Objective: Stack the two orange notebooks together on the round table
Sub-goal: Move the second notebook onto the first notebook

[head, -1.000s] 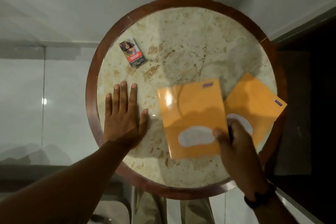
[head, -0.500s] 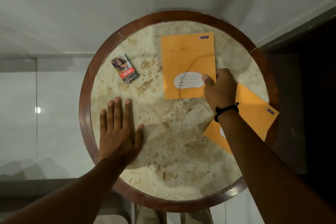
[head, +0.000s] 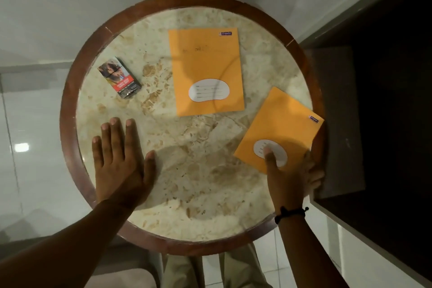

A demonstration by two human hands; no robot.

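Two orange notebooks lie apart on the round marble table [head: 191, 182]. The first notebook [head: 205, 65] lies flat at the far middle, its white label toward me. The second notebook [head: 280, 124] sits tilted at the table's right edge, one corner over the wooden rim. My right hand [head: 289, 180] grips its near corner, thumb on the white label and fingers under the edge. My left hand [head: 119, 161] rests flat on the marble at the near left, fingers spread, holding nothing.
A small cigarette pack [head: 119, 77] lies at the table's left. A dark cabinet [head: 385, 100] stands close on the right. White tiled floor [head: 35, 124] surrounds the table, and my trouser legs [head: 182, 271] show below its near rim.
My right hand let go of the first notebook at the far middle and came back to the right edge, closing on the second notebook's near corner. My left hand stayed flat.
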